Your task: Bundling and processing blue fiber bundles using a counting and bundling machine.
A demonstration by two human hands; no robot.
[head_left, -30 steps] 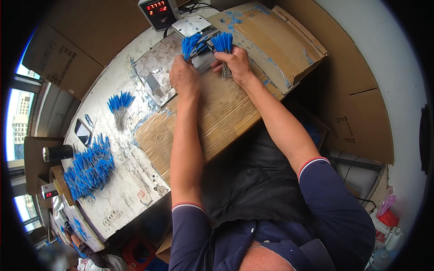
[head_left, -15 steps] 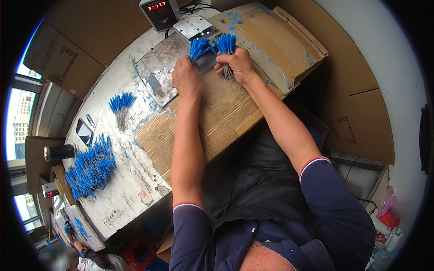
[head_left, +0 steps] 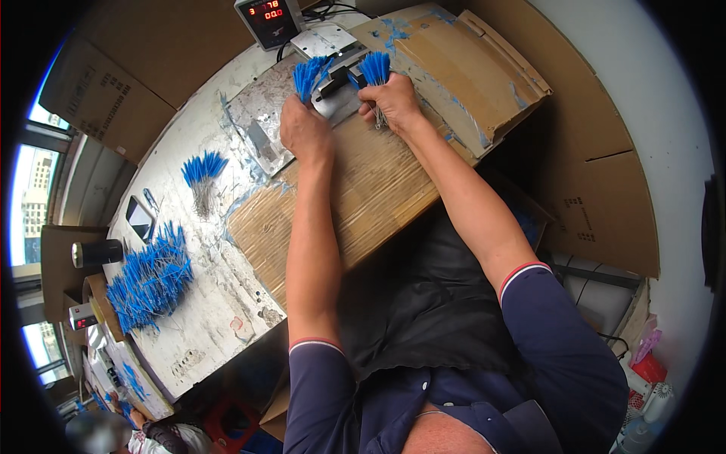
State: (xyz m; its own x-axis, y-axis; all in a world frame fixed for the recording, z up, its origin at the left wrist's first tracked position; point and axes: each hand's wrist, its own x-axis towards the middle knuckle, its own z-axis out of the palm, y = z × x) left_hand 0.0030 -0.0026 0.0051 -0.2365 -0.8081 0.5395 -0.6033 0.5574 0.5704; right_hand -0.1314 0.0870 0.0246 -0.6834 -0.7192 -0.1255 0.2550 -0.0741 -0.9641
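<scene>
My left hand is closed around the lower part of a bunch of blue-tipped wires, with the blue ends fanned upward. To its right, my right hand grips another bunch of blue-tipped wires, and their thin metal ends stick out below the fingers. Between the two bunches sits a small metal fixture with a dark block, fixed on a worn metal plate. My fingers partly hide both bunches.
A small bundle and a large heap of similar wires lie on the white table at left, near a phone and a dark cylinder. A digital counter stands behind; a taped carton sits right. Another person works lower left.
My left hand has moved slightly left with its bunch, away from the fixture, uncovering the dark block. The right hand has shifted slightly up and left. The counter's lit display differs.
</scene>
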